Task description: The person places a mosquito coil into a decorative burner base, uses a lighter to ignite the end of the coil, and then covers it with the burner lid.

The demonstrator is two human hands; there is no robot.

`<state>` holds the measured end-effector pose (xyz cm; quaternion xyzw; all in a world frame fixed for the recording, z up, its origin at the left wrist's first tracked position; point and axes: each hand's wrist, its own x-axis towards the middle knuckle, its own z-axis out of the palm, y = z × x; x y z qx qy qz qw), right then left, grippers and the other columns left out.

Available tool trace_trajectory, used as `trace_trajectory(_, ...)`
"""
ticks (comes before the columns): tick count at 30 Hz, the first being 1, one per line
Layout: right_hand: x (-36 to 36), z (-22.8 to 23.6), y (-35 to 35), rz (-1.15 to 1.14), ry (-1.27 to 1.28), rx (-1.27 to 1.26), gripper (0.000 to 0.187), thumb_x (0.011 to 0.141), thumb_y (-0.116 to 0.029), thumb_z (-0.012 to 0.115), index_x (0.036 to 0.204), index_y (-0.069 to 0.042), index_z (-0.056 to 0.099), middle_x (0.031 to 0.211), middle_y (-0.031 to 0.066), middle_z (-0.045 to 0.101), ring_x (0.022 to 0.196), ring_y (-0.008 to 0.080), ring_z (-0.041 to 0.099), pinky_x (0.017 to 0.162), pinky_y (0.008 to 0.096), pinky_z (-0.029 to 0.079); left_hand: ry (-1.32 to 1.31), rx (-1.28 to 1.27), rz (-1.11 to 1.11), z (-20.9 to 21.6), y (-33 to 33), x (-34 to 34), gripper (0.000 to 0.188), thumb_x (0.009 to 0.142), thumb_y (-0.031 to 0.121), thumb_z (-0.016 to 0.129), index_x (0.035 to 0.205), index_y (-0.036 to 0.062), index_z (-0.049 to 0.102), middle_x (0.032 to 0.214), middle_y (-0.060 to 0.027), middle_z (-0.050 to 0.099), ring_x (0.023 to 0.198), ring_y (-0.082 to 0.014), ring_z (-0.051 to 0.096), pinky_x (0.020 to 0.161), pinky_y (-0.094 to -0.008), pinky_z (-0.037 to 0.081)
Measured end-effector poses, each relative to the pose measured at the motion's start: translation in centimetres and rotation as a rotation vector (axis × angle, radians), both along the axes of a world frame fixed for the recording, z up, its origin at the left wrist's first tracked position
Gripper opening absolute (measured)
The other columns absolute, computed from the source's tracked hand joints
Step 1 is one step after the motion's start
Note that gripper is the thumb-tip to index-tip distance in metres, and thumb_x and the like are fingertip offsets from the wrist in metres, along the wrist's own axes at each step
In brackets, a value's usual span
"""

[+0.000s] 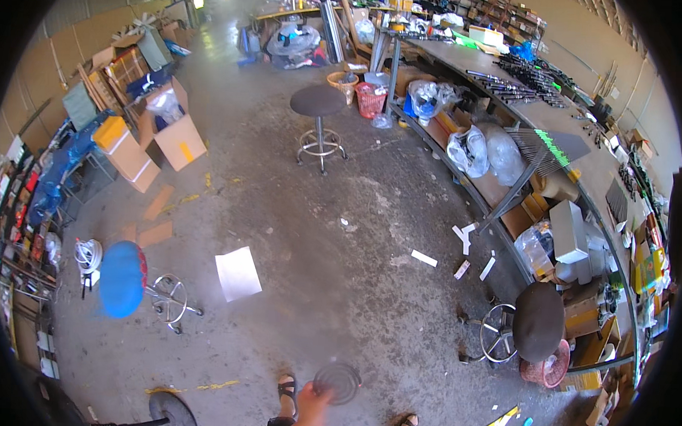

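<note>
Low in the head view, my left hand [313, 409] grips a dark, round, disc-like object [336, 383] by its left edge. Concentric rings show on its face, but motion blur and its small size hide what kind of thing it is. The disc is held above the grey concrete floor, between my two sandalled feet. A small reddish spot shows at the disc's right edge; I cannot make out whether it is a fingertip. My right hand does not appear.
A white sheet [239, 274] lies on the floor ahead. Wheeled stools stand at left [123, 279], far middle [318, 101] and right [538, 323]. A long workbench [467, 56] with dark rods runs along the right. Cardboard boxes [180, 141] stand at left; a round black base [173, 412] is near.
</note>
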<state>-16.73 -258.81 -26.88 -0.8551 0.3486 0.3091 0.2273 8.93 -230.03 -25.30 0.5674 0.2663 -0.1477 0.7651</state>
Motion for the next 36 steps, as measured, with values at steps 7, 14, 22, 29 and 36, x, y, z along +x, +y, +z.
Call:
trace_trajectory(7, -9.3, 0.9, -10.8, -0.116, -0.092, -0.023, 0.054, 0.09, -0.027, 0.048, 0.139, -0.003, 0.041, 0.139, 0.0236, 0.043, 0.131, 0.0366, 0.039, 0.11, 0.0434, 0.031, -0.052, -0.001, 0.101, 7.2, -3.0, -5.5, 0.019, 0.08, -0.009, 0.063, 0.094, 0.0019, 0.056, 0.085, -0.0066, 0.063, 0.074, -0.02, 0.065, 0.065, -0.0323, 0.055)
trace_trajectory(14, -16.1, 6.1, -19.3, -0.259, -0.154, 0.01, 0.049, 0.09, -0.025, 0.049, 0.132, -0.002, 0.043, 0.129, 0.0219, 0.046, 0.121, 0.0346, 0.041, 0.102, 0.0419, 0.033, 0.025, -0.138, -0.096, 14.6, -18.6, -9.8, 0.015, 0.079, 0.0, 0.07, 0.088, 0.0041, 0.06, 0.083, -0.0061, 0.066, 0.075, -0.0176, 0.065, 0.07, -0.0304, 0.053)
trace_trajectory(22, -17.9, 9.1, -18.0, -0.288, -0.256, 0.13, 0.04, 0.089, -0.021, 0.05, 0.124, -0.001, 0.047, 0.115, 0.0194, 0.049, 0.106, 0.032, 0.046, 0.091, 0.0402, 0.037, -0.101, -0.251, -0.532, 26.0, -27.9, -12.0, 0.016, 0.086, 0.001, 0.062, 0.102, 0.001, 0.056, 0.092, -0.0112, 0.067, 0.081, -0.0186, 0.065, 0.071, -0.0303, 0.053)
trace_trajectory(29, -22.9, 11.1, -14.5, -0.468, -0.366, 0.287, 0.032, 0.089, -0.018, 0.051, 0.116, -0.001, 0.05, 0.103, 0.0172, 0.053, 0.092, 0.0297, 0.05, 0.081, 0.0387, 0.041, -0.07, -0.175, -0.659, 27.6, -31.9, -19.4, 0.018, 0.088, 0.006, 0.061, 0.103, 0.0018, 0.053, 0.093, -0.0111, 0.067, 0.078, -0.0168, 0.065, 0.069, -0.0289, 0.052)
trace_trajectory(36, -39.8, 10.9, -12.9, -0.876, -0.388, 0.482, 0.025, 0.088, -0.015, 0.052, 0.108, 0.0, 0.053, 0.091, 0.0149, 0.056, 0.079, 0.0275, 0.054, 0.071, 0.0372, 0.045, -0.083, -0.198, -0.802, 29.0, -43.4, -29.3, 0.017, 0.085, -0.004, 0.06, 0.098, 0.0034, 0.052, 0.092, -0.0104, 0.064, 0.082, -0.0229, 0.066, 0.077, -0.036, 0.056)
